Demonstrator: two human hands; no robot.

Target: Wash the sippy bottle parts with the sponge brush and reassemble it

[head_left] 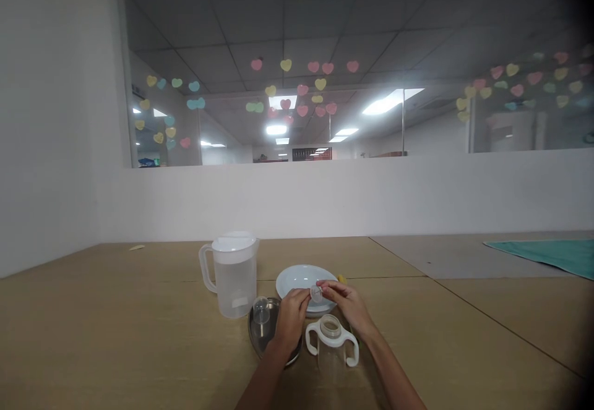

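Observation:
Over the near rim of a white bowl (286, 280), my left hand (291, 317) and my right hand (349, 305) meet, fingers closed around a small translucent round bottle part (316, 294). Its exact kind is too small to make out. Just below them stands a clear baby bottle (331, 348) with two white side handles, upright and without a top. To the left, partly behind my left forearm, a round metal tray (256, 339) carries a clear dome-shaped bottle cap (262, 311).
A translucent plastic jug (236, 280) with a lid and side handle stands left of the bowl. Something yellow (342, 279) shows behind the bowl's right rim. A green cloth (552, 254) lies at far right. A white wall (325, 200) with windows borders the table's back.

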